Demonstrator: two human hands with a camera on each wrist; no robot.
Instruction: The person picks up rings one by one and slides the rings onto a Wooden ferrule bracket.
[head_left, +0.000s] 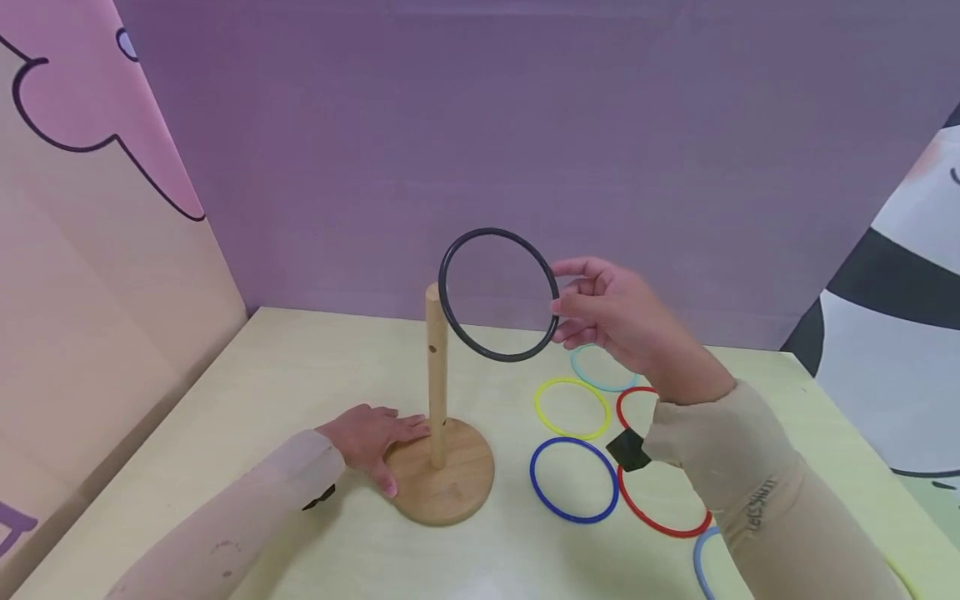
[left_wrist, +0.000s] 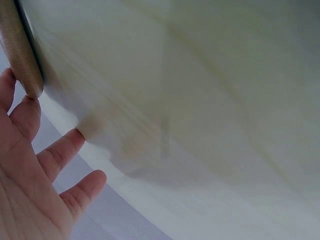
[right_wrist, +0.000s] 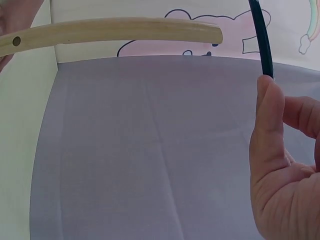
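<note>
Head view: your right hand (head_left: 615, 321) pinched the black ring (head_left: 498, 294) at its near edge between thumb and fingertips, holding it tilted in the air with its far rim just beside the top of the wooden peg (head_left: 436, 375). No ring sat on the peg yet. Your left hand (head_left: 371, 437) lay flat, fingers straight and together, pressing on the round base (head_left: 450, 487). Below your right fingers the yellow ring (head_left: 572, 408), blue ring (head_left: 573, 479), red ring (head_left: 660, 508) and teal ring (head_left: 600, 371) lay on the table (head_left: 262, 392), so the work appeared barely begun.

Left wrist view: your spread fingers (left_wrist: 65, 150) touched the base's edge (left_wrist: 20, 50); the rest was blurred.

Right wrist view: your thumb (right_wrist: 267, 125) pressed the black ring, the peg reaching across beyond your fingertips.
</note>
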